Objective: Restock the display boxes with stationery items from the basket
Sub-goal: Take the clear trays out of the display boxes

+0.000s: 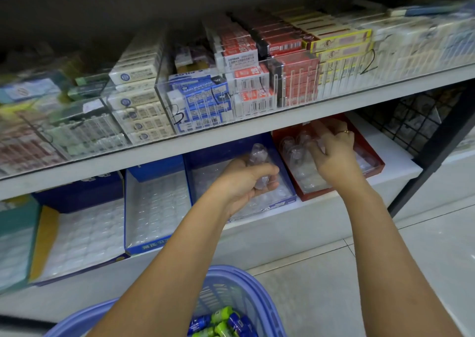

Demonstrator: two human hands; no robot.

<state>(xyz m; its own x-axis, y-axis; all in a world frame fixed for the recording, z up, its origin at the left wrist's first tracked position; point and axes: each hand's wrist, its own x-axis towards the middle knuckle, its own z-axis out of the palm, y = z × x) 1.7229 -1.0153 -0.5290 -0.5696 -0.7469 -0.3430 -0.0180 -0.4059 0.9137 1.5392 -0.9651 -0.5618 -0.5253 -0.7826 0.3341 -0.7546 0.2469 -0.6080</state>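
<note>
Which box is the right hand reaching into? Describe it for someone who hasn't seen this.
Find the lower white shelf, beneath the clear-fronted rack of boxed stationery. Open display boxes stand in a row along it; the right hand reaches into the one at the right end. It is the only red box; beside it stands a blue box.

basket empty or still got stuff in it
Not empty. Green and blue packs lie inside the basket, at the picture's bottom edge; how many cannot be told.

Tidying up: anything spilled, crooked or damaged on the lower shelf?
Nothing stands out. The red box and blue box sit side by side, contents inside; left hand grips clear items, right hand reaches into the red box.
</note>
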